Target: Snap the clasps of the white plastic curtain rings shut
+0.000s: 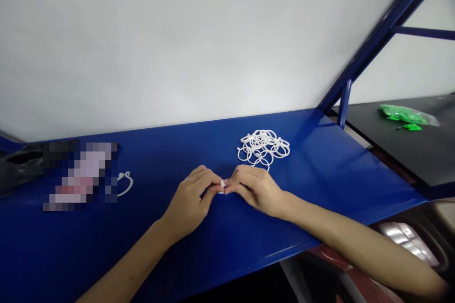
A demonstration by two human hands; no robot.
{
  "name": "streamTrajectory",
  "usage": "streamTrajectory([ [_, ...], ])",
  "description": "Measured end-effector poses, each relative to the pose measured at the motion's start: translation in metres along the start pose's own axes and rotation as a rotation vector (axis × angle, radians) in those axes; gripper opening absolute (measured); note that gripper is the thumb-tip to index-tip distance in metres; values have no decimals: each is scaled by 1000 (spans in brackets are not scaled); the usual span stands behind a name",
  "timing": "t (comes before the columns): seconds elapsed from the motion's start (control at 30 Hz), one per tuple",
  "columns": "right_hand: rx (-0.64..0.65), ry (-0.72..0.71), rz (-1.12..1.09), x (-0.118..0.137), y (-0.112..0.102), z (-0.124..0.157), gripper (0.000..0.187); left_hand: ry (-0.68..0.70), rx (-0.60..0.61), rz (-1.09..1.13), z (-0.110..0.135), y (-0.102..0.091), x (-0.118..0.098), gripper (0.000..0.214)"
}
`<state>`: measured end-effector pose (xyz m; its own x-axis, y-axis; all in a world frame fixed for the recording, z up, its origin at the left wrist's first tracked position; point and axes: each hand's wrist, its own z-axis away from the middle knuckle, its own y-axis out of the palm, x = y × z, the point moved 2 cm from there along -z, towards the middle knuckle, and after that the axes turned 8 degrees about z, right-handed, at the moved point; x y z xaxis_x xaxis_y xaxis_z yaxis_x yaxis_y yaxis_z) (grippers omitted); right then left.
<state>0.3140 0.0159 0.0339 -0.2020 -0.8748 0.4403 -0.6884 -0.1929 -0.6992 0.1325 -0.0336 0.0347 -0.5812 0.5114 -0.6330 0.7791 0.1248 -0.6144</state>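
Over the middle of the blue table [227, 241], my left hand [194, 199] and my right hand [256, 190] meet fingertip to fingertip. Both pinch a white plastic ring [222, 183], of which only a small knob-like bit shows between the fingers. The rest of it is hidden behind them. Just beyond my right hand lies a loose pile of several white plastic rings [263, 144], thin hoops with small eyelets. To the left of my left hand, a single white ring [130, 183] rests apart on the table, partly covered by a blurred patch.
A pixelated flat object [83, 175] and a black bag [17, 170] lie at the left. The white wall [170, 47] rises behind. At right stand a blue metal frame [369, 42] and a black table [387, 147] bearing a clear bag of green pieces [405, 114].
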Motion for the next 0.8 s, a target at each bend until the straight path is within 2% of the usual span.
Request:
streamTrajectory([
  [0.07, 24, 36, 82, -3, -7, -4, 20, 10, 26, -63, -3, -2, 2, 18],
  [0.13, 19, 130, 285, -10, -20, -8, 19, 13, 39, -151, -5, -7, 7, 19],
  [0.2, -22, 316, 568, -20, -38, -9, 19, -19, 46, -243, -6, -15, 15, 26],
  [0.27, -51, 567, 803, -32, -58, -7, 19, -87, 66, -326, -6, -23, 25, 35],
  [0.33, -21, 772, 908, -43, -75, -3, 19, -146, 106, -383, -5, -30, 33, 41],
  [0.4, 57, 885, 934, -51, -85, 0, 20, -178, 147, -413, -3, -34, 40, 42],
  [0.57, 234, 976, 959, -60, -89, 4, 25, -219, 225, -432, 0, -32, 49, 36],
  [0.8, 277, 932, 982, -63, -79, 5, 27, -205, 198, -408, -1, -32, 54, 23],
])
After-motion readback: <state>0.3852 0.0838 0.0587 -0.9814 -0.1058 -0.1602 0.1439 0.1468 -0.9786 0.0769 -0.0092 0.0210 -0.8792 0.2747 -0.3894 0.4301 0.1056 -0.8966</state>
